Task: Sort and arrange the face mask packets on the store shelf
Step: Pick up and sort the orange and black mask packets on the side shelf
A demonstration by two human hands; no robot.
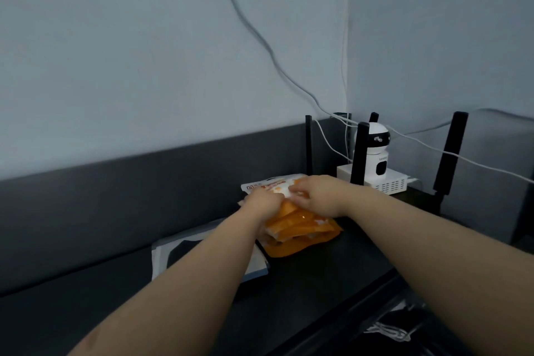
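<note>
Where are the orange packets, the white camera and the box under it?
orange packets [303, 240]: head view, front edge of the stack.
white camera [377, 154]: head view, middle of its body.
white box [390, 185]: head view, vented front side.

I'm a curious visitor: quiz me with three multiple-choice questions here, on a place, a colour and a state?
1. Where is the white camera? A) on a white box right of the packet stack B) on the floor C) left of the stack
2. The stack's main colour? A) green B) orange C) purple
3. The left hand and right hand are: A) idle B) pulling a cable C) both gripping the stack
Answers: 1A, it stands on the box; 2B, orange shows below the hands; 3C, both curl round the top packets.
</note>
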